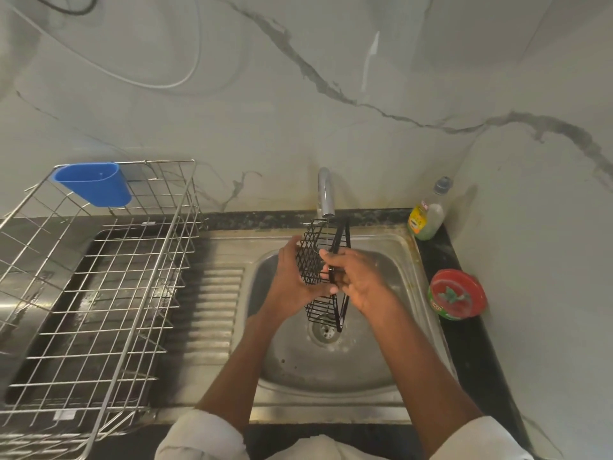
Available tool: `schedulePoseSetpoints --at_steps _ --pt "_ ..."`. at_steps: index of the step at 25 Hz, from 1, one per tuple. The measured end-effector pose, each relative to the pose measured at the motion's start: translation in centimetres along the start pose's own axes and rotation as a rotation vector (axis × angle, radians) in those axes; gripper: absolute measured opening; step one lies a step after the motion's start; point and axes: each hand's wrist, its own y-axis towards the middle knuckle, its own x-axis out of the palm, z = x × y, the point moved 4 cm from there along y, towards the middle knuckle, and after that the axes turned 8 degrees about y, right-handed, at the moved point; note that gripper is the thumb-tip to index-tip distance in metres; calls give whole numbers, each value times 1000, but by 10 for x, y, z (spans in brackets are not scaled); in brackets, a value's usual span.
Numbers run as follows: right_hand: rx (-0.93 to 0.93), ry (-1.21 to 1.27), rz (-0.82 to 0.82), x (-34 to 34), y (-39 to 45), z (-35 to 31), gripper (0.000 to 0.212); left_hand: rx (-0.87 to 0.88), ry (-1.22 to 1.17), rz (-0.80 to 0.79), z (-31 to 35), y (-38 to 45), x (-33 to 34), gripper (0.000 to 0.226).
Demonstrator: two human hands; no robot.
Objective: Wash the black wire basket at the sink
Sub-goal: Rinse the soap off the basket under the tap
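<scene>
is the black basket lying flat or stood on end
On end: the black wire basket runs lengthwise from under the tap down toward the drain, both hands gripping its middle.

wire basket: black, diamond mesh
sink: steel grey, ribbed drainboard
dish rack: silver grid
cup: blue
wall: pale marble, grey veins
tabletop: black, speckled
tub lid: red
bottle: clear, yellow label
sleeves: white
</scene>
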Motion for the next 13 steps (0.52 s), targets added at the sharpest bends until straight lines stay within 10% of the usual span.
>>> schedulePoseSetpoints --at_steps 9,13 --pt "-70 -86 -56 -5 -6 -13 33 89 -89 136 15 -9 13 109" --pt "-438 -373 376 -37 -1 -40 30 32 -180 115 9 -6 -1 105"
